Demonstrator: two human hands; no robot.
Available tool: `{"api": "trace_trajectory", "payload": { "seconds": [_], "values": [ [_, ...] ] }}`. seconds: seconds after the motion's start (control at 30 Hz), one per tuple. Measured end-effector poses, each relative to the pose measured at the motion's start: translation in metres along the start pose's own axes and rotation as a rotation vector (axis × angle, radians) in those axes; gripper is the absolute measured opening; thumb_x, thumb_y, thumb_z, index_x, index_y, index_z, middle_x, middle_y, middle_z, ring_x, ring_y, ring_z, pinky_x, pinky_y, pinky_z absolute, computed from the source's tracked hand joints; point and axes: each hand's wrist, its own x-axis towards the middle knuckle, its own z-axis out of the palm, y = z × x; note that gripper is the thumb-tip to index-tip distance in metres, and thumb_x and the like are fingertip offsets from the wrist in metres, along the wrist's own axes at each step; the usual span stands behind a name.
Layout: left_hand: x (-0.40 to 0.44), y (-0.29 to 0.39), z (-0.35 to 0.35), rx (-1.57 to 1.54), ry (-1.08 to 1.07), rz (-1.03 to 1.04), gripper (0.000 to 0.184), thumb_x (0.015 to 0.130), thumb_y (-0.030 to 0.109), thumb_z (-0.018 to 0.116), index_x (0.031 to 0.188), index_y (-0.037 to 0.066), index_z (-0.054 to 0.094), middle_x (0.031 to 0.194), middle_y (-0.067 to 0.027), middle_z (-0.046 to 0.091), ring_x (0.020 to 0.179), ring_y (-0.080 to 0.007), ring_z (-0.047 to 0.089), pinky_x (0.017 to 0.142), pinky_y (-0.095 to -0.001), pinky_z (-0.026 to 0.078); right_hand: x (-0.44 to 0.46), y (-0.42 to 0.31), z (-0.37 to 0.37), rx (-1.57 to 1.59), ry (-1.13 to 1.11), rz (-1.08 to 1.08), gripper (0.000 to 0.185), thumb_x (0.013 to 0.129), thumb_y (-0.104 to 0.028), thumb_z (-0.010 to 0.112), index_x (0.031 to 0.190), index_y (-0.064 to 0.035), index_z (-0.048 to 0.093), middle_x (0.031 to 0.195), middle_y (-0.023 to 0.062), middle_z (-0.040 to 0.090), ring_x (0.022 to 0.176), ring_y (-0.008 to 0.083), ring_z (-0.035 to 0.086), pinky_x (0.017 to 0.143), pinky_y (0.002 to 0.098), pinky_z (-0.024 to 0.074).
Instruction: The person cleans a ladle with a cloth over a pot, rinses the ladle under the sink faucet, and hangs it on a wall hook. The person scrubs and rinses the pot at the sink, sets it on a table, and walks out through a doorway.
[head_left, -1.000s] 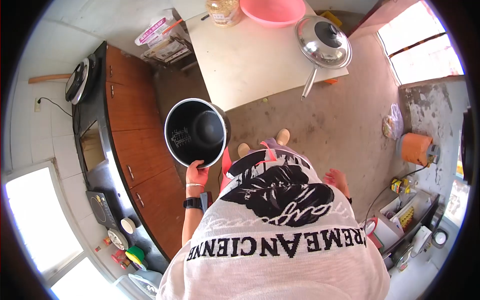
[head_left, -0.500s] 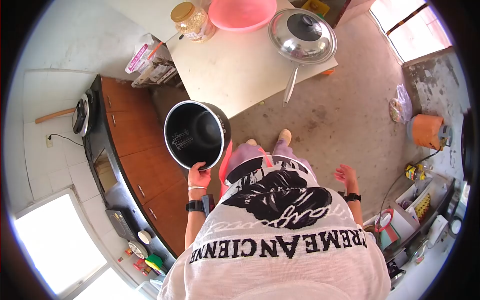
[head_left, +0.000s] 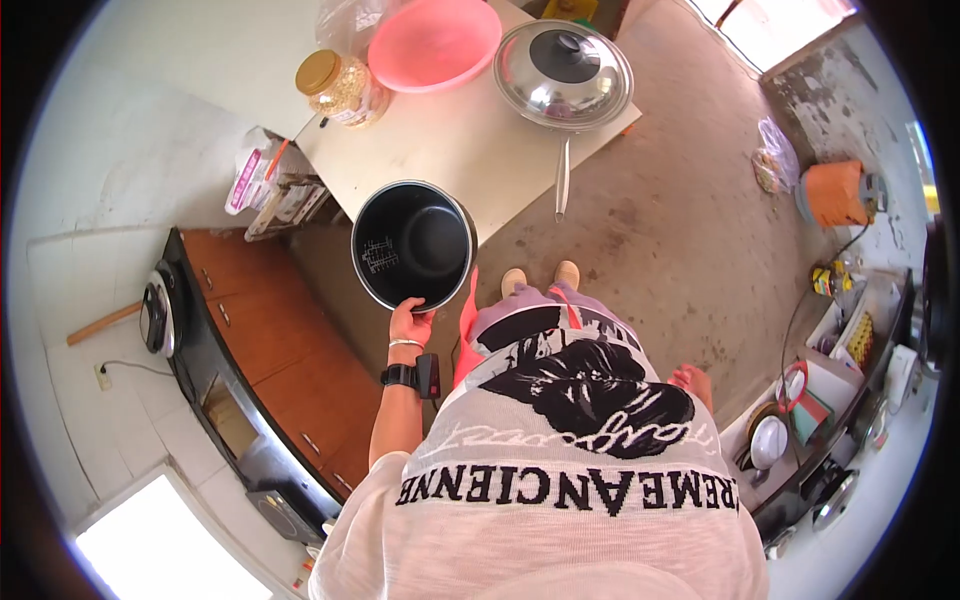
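My left hand grips the near rim of a black inner pot, whose open mouth faces up toward the camera and shows white level marks inside. The pot hangs in the air beside the near corner of the white table. My right hand is low at my right side, partly hidden by my shirt, and its finger posture is hard to make out. No object shows in it. On the table are a pan with a silver lid, a pink basin and a jar.
Brown cabinets with a black counter run along the left. An orange bucket-like container and a plastic bag stand by the right wall. Shelving with dishes is at the lower right.
The view has turned, so the table and its things sit further left and the jar shows fully. My left hand still holds the pot. My right hand has drawn closer to my body.
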Motion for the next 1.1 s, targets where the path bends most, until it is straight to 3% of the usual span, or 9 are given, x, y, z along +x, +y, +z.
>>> {"api": "trace_trajectory", "payload": {
  "seconds": [0.23,0.4,0.8,0.87,1.1],
  "values": [
    [0.035,0.021,0.008,0.051,-0.062,-0.019,0.010,0.076,-0.007,0.058,0.078,0.003,0.056,0.077,-0.0081,0.060,0.066,-0.0241,0.061,0.057,-0.0303,0.056,-0.035,0.055,0.007,0.122,0.072,0.042,0.036,0.090,-0.019,0.049,0.122,-0.0018,0.050,0.103,0.0184,0.062,0.073,0.0293,0.066,0.063,0.0394,0.0564],
    [0.072,0.029,0.012,0.080,-0.041,-0.035,0.010,0.075,-0.006,0.059,0.078,0.003,0.056,0.079,-0.0088,0.061,0.069,-0.0256,0.061,0.059,-0.0344,0.055,-0.068,0.057,0.026,0.158,0.087,-0.012,0.037,0.090,-0.019,0.049,0.123,-0.0018,0.050,0.104,0.0191,0.062,0.074,0.0300,0.066,0.063,0.0390,0.0566],
    [0.103,0.030,0.018,0.100,-0.082,-0.054,0.010,0.073,-0.004,0.060,0.081,0.001,0.058,0.082,-0.0104,0.065,0.074,-0.0260,0.064,0.065,-0.0345,0.057,-0.102,0.074,0.023,0.211,0.163,0.022,0.039,0.087,-0.020,0.055,0.122,-0.0019,0.050,0.104,0.0189,0.063,0.077,0.0313,0.067,0.062,0.0392,0.0570],
    [0.103,0.030,0.021,0.125,-0.090,-0.079,0.011,0.073,-0.005,0.060,0.082,0.000,0.058,0.083,-0.0107,0.065,0.075,-0.0264,0.064,0.066,-0.0346,0.057,-0.106,0.075,0.023,0.141,0.127,-0.011,0.041,0.091,-0.025,0.053,0.125,-0.0027,0.047,0.111,0.0214,0.059,0.088,0.0379,0.064,0.075,0.0465,0.0539],
    [0.121,0.027,0.018,0.116,-0.097,-0.052,0.008,0.073,-0.004,0.060,0.080,-0.001,0.058,0.083,-0.0124,0.063,0.073,-0.0266,0.064,0.067,-0.0335,0.058,-0.129,0.057,0.028,0.169,0.137,-0.074,0.040,0.090,-0.024,0.054,0.123,-0.0019,0.049,0.107,0.0197,0.062,0.080,0.0327,0.066,0.066,0.0395,0.0557]
  ]
}}
